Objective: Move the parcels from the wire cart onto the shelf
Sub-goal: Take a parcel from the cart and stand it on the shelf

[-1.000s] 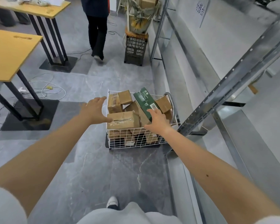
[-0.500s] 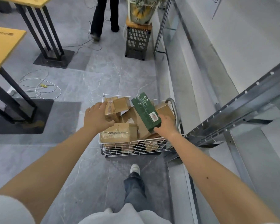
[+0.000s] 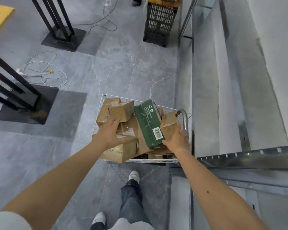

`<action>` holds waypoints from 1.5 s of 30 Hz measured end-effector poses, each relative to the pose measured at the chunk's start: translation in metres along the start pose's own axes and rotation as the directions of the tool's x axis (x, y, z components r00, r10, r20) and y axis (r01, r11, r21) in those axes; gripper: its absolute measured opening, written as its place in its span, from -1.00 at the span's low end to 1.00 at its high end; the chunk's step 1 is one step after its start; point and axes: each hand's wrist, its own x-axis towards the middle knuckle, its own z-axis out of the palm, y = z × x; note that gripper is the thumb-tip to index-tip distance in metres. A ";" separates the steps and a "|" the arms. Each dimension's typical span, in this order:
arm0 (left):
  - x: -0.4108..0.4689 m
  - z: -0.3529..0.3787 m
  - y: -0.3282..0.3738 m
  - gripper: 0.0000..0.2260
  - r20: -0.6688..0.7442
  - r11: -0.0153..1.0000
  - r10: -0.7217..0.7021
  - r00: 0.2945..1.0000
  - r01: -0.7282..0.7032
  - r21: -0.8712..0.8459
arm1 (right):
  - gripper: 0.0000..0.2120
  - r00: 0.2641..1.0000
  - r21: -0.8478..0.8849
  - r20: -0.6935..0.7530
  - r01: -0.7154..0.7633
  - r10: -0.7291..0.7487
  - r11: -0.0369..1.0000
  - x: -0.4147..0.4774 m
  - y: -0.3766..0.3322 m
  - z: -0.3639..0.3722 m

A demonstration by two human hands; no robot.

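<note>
My left hand (image 3: 110, 135) is spread wide and released, fingers straight, clasping nothing. Its palm lies over the nearest brown parcel (image 3: 121, 151), which sits right under it at the near left corner of the wire cart (image 3: 148, 161), and my thumb rests along that parcel's top edge. Just past my fingertips stand two more brown parcels: a tall one (image 3: 103, 112) beyond and to the left, and a squarer one (image 3: 121, 110) straight ahead, which my fingers reach.

Between my two hands the green parcel (image 3: 148, 123) lies tilted on top of the heap, its barcoded near end pointing at my right thumb.

My right hand (image 3: 178, 138) is also loose, with the fingers fairly straight. The thumb touches the near end of the green parcel, and the fingers lie against the side of a taped brown parcel (image 3: 168, 125) just ahead of them. I cannot see that hand wrapped round either one. The cart's metal handle (image 3: 184, 118) curves up just to the right of my fingertips.

Farther right, beside the cart, runs the grey metal shelf (image 3: 239, 113), well apart from both hands, and its perforated beam (image 3: 256, 155) crosses close beside my right forearm. All the parcels are in the cart.
</note>
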 end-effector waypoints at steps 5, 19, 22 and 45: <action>0.033 0.017 -0.008 -0.15 -0.005 0.999 -0.052 0.999 0.052 -0.012 | 0.09 1.000 -0.088 -0.020 -0.011 0.009 0.996 0.043 -0.006 0.011; 0.079 0.018 -0.011 -0.11 -0.078 0.976 -0.190 0.979 0.180 -0.120 | -0.15 0.999 -0.285 -0.038 0.027 -0.039 0.958 0.092 -0.006 0.045; 0.076 0.024 -0.007 -0.14 -0.048 0.966 -0.233 0.971 0.225 -0.127 | -0.20 0.997 -0.250 -0.064 0.033 -0.051 0.968 0.089 -0.007 0.040; 0.057 -0.020 0.141 -0.54 0.216 0.392 -0.140 0.966 0.254 -0.884 | -0.27 0.222 -0.435 -0.606 0.711 -0.764 0.552 0.015 -0.043 -0.034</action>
